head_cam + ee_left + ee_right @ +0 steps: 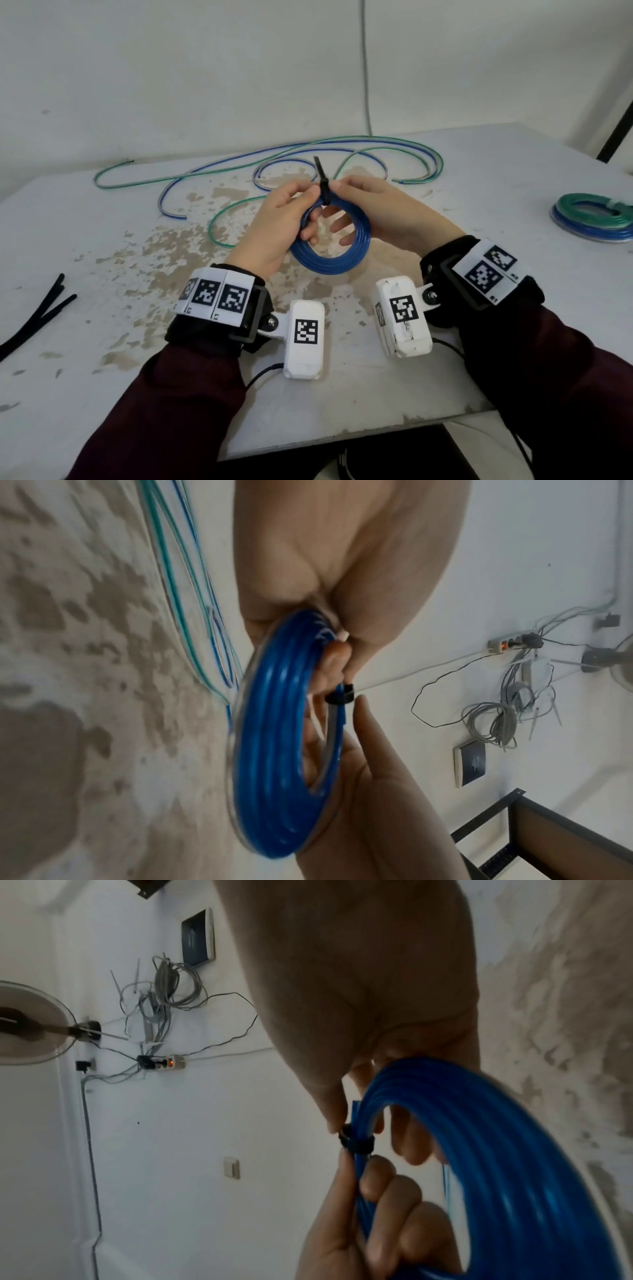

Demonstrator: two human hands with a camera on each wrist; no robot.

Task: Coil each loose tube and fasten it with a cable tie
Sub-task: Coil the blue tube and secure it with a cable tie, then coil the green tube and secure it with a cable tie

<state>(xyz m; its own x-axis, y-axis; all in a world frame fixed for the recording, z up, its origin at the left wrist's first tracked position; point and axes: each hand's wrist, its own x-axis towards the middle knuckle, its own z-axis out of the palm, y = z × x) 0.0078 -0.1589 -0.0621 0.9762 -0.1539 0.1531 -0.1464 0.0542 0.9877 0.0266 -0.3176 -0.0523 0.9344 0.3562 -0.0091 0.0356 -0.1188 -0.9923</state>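
A coiled blue tube (330, 263) is held upright above the table's middle. A black cable tie (324, 192) is wrapped round its top, and the tail sticks up. My left hand (301, 205) grips the coil's left side just beside the tie, fingers curled through the ring. My right hand (363, 202) pinches the tie's band from the right, its other fingers reaching through the coil. The right wrist view shows the tie (354, 1141) round the coil (496, 1137), with the left hand's fingers (377, 1183) curled below it. In the left wrist view the tie (339, 696) sits on the coil (274, 750).
Loose green tube (219, 171) and blue-striped tube (164, 198) sprawl over the far half of the worn white table (102, 377). Stacked blue and green coils (592, 216) lie at the right edge. Spare black cable ties (41, 315) lie at the left edge.
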